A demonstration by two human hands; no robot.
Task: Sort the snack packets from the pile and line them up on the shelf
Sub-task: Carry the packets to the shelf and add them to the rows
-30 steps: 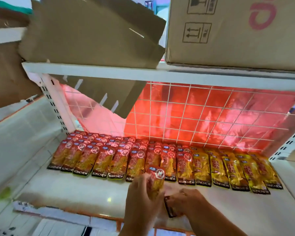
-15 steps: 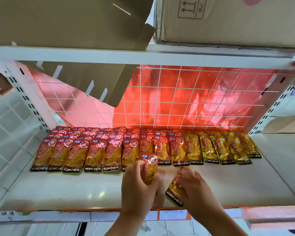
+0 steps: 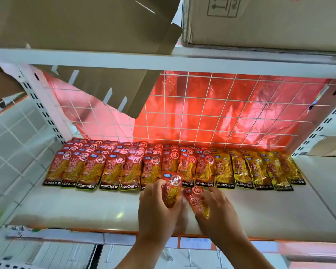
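A row of red snack packets (image 3: 111,169) lies along the back of the white shelf (image 3: 66,208), with yellow packets (image 3: 258,171) continuing the row on the right. My left hand (image 3: 157,208) grips a red packet (image 3: 172,188) upright in front of the row's middle. My right hand (image 3: 219,212) holds a second red packet (image 3: 197,200), face up and tilted, just beside the first. The two hands nearly touch above the shelf's front half.
A wire grid (image 3: 221,113) with red foil behind closes the back. A cardboard flap (image 3: 113,90) hangs down at the upper left. A cardboard box (image 3: 270,22) sits on the shelf above. Perforated white uprights stand on both sides.
My right hand turned its packet from label-end down to face up and raised it beside the left hand's packet. The view came closer to the shelf.
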